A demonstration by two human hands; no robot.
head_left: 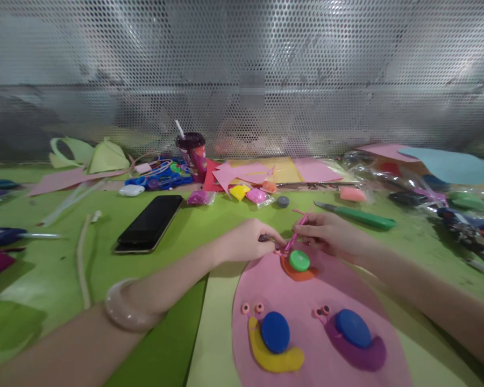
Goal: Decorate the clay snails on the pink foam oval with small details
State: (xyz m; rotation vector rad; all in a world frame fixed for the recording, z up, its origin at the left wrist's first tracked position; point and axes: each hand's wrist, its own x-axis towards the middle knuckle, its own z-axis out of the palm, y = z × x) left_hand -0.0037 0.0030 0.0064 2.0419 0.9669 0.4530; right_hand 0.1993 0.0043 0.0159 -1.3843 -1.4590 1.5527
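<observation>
On pink rounded paper (318,301) lie three clay snails with bottle-cap shells. The orange snail (296,274) has a green cap, the yellow snail (272,360) a blue one, and the purple snail (358,349) another blue one. My right hand (331,232) pinches a thin pink strip (296,232) just above the orange snail; its lower end comes down near the snail's eyes. Close to that end, my left hand (252,240) has its fingers closed. A dark tip (265,237) shows at them, too little visible to name.
A black phone (150,223) and an earbud case (131,190) lie to the left. Behind stand a drink cup with a straw (192,156), clay packets (258,195) and paper scraps. A green cutter (358,215) with its blade out lies beyond my right hand.
</observation>
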